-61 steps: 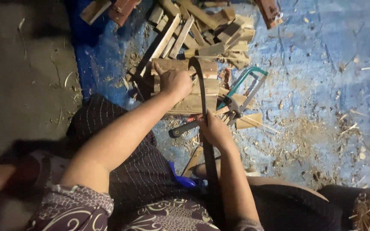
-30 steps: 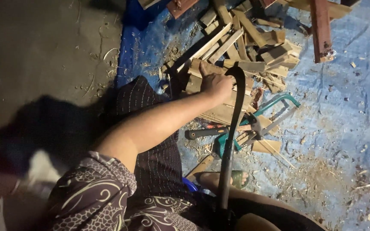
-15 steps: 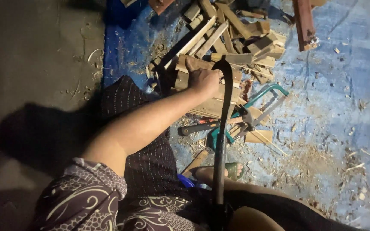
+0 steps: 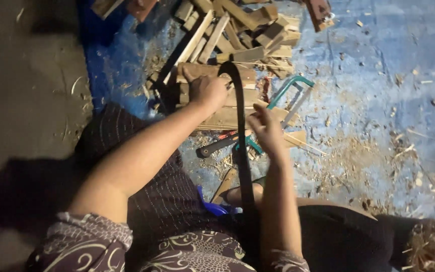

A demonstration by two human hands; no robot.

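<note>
My left hand [image 4: 207, 90] presses down on a bundle of cut wooden pieces [image 4: 227, 108] on the blue tarp, fingers curled over the top piece. A black strap [image 4: 241, 151] runs from near my lap up over the bundle beside that hand. My right hand [image 4: 265, 128] hovers at the bundle's near right edge, fingers spread, close to the strap but holding nothing that I can see.
A teal-framed hacksaw [image 4: 290, 93] and a black-handled tool [image 4: 217, 145] lie next to the bundle. More wood offcuts [image 4: 242, 27] are piled beyond. The blue tarp [image 4: 378, 75] is strewn with sawdust and shavings. Bare dark floor [image 4: 26, 100] lies to the left.
My right hand has come back into view at the bundle's right side. My left hand stays on the wood. The view has shifted slightly.
</note>
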